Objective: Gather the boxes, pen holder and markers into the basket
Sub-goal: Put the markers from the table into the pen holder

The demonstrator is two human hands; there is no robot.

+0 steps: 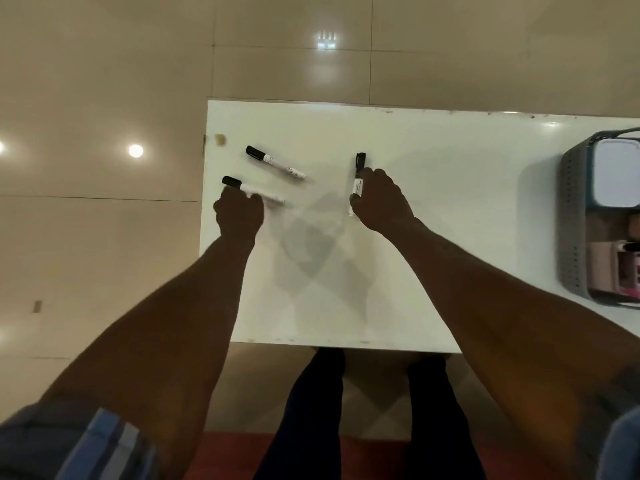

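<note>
Three white markers with black caps lie on the white table point(433, 202). My left hand point(238, 216) closes its fingers on the near-left marker point(268, 196). The far-left marker point(275, 162) lies free, just beyond it. My right hand point(381, 202) grips the middle marker point(359, 168), whose cap points away from me. At the table's right edge stands the grey basket point(571, 230); in it are a teal box with a white lid point(616, 174) and a pink pen holder point(609, 271).
The table's left edge runs just left of the markers, with beige floor tiles beyond. My legs and a red seat show below the table's near edge. Bare tabletop lies between my right hand and the basket.
</note>
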